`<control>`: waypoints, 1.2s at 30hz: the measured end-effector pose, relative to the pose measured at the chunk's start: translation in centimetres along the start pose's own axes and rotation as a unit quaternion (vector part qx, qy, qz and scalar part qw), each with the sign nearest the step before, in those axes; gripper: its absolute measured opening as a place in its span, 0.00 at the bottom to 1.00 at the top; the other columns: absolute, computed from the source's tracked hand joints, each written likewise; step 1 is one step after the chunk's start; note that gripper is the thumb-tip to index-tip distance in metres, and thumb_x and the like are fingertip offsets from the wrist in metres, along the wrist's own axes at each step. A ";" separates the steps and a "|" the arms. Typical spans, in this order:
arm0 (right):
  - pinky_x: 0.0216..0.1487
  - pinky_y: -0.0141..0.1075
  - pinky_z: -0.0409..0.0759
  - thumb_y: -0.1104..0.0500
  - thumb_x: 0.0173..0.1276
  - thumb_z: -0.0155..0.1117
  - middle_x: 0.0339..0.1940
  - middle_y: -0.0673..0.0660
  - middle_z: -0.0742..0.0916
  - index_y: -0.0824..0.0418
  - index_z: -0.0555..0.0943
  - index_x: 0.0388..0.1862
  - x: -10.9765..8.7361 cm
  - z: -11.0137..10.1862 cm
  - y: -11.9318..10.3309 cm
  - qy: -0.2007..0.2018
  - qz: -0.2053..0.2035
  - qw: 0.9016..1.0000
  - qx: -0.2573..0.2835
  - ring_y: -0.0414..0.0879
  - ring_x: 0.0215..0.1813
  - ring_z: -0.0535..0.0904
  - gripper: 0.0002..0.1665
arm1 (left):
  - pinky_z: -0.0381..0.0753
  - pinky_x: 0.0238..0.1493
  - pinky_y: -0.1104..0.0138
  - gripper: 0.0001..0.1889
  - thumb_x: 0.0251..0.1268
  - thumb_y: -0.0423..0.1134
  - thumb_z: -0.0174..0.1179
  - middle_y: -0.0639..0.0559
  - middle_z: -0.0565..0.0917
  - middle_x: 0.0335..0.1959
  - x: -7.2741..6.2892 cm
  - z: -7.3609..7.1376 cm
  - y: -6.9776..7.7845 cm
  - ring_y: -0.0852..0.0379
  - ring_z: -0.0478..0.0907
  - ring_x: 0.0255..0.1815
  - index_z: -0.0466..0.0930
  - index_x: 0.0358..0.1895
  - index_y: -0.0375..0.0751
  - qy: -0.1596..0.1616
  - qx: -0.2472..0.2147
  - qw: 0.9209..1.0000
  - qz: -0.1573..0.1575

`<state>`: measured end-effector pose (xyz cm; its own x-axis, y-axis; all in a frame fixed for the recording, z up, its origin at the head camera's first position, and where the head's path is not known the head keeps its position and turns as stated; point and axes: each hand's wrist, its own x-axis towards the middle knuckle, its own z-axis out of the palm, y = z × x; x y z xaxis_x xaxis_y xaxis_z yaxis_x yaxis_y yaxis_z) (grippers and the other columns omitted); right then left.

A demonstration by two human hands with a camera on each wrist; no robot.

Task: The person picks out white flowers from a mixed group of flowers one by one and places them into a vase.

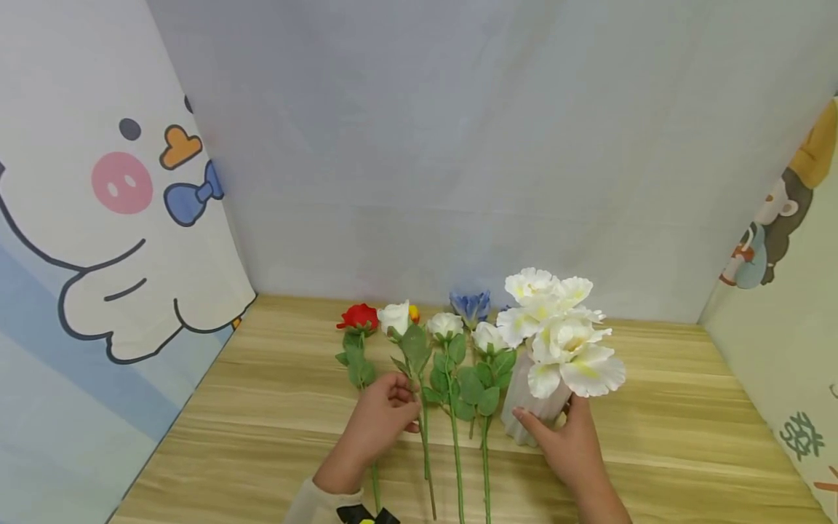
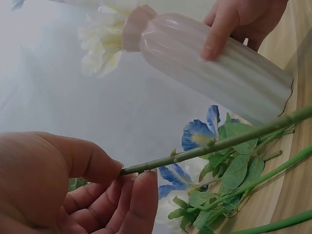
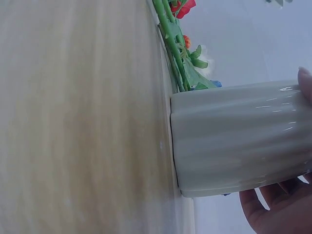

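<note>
My left hand (image 1: pixel 381 416) pinches a green stem (image 2: pixel 195 152) between thumb and fingers; in the head view it is at the stem of a white rose (image 1: pixel 395 318). My right hand (image 1: pixel 572 447) grips a pale, ribbed ceramic vase (image 1: pixel 521 400), thumb in front and fingers around the far side. The vase stands upright on the table, as the right wrist view shows. Large white flowers with yellow centres (image 1: pixel 566 338) rise from its mouth. Between the hands lie two more white roses (image 1: pixel 445 324), their leafy stems pointing towards me.
A red rose (image 1: pixel 360 316) lies leftmost on the wooden table (image 1: pixel 661 422). Blue flowers (image 1: pixel 471 308) and a small orange-yellow bloom (image 1: pixel 414 314) lie at the back. A grey cloth (image 1: pixel 419 160) hangs behind the table, with printed panels on both sides.
</note>
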<state>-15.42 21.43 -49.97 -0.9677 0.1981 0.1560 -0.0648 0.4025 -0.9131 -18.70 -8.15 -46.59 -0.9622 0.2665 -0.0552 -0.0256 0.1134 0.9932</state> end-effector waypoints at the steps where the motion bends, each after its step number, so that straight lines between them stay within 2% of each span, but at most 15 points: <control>1: 0.72 0.65 0.63 0.51 0.62 0.81 0.74 0.66 0.69 0.58 0.54 0.81 0.0 0.0 0.0 0.000 -0.001 1.000 0.000 0.64 0.73 0.66 0.58 | 0.88 0.36 0.59 0.13 0.67 0.26 0.59 0.42 0.77 0.42 0.0 0.0 0.0 0.54 0.78 0.36 0.72 0.53 0.26 -0.002 0.001 1.000 0.004; 8: 0.72 0.65 0.62 0.51 0.63 0.80 0.75 0.66 0.68 0.57 0.53 0.82 -0.1 0.1 -0.1 -0.005 0.000 1.000 0.001 0.64 0.74 0.65 0.59 | 0.89 0.39 0.53 0.11 0.67 0.24 0.58 0.41 0.77 0.40 -0.1 0.4 0.0 0.51 0.80 0.35 0.72 0.50 0.26 -0.020 -0.007 0.999 0.032; 15: 0.71 0.66 0.63 0.50 0.63 0.80 0.75 0.66 0.68 0.57 0.52 0.82 -0.2 0.2 0.0 -0.006 0.002 1.000 -0.001 0.65 0.74 0.65 0.59 | 0.87 0.42 0.50 0.08 0.71 0.24 0.58 0.43 0.77 0.39 -0.5 0.7 0.3 0.50 0.81 0.38 0.70 0.48 0.29 -0.053 0.017 0.997 0.061; 19: 0.71 0.66 0.63 0.52 0.62 0.81 0.74 0.67 0.68 0.57 0.52 0.82 -0.2 0.3 0.1 -0.002 -0.006 1.000 -0.001 0.65 0.73 0.66 0.59 | 0.88 0.42 0.53 0.09 0.73 0.24 0.56 0.42 0.76 0.40 -0.5 0.9 0.4 0.49 0.81 0.39 0.69 0.50 0.27 -0.064 0.000 0.996 0.059; 23: 0.70 0.66 0.64 0.53 0.62 0.81 0.75 0.66 0.68 0.56 0.52 0.82 -0.2 0.2 0.1 0.000 -0.013 1.000 -0.005 0.65 0.73 0.66 0.59 | 0.88 0.41 0.59 0.08 0.73 0.24 0.56 0.42 0.76 0.39 -0.6 1.2 0.7 0.48 0.81 0.38 0.70 0.50 0.28 -0.055 -0.027 0.996 0.058; 29: 0.70 0.65 0.64 0.53 0.63 0.81 0.75 0.65 0.68 0.54 0.51 0.83 -0.1 0.0 -0.1 0.002 -0.020 1.000 -0.004 0.63 0.72 0.66 0.60 | 0.88 0.40 0.57 0.07 0.72 0.25 0.55 0.42 0.76 0.38 -0.7 1.6 1.1 0.49 0.81 0.35 0.70 0.48 0.28 -0.037 -0.038 0.996 0.075; 36: 0.71 0.66 0.63 0.53 0.63 0.80 0.75 0.64 0.68 0.52 0.51 0.83 0.0 -0.1 0.0 0.000 -0.025 1.000 0.005 0.62 0.73 0.66 0.60 | 0.88 0.39 0.58 0.06 0.68 0.23 0.53 0.42 0.76 0.37 -0.9 1.9 1.7 0.49 0.79 0.35 0.70 0.45 0.26 0.015 -0.052 0.993 0.107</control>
<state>-15.37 21.49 -49.96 -0.9628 0.1785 0.2027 -0.1165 0.4026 -0.9079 -17.39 -6.36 -45.07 -0.9561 0.2458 0.1595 0.1539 -0.0419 0.9872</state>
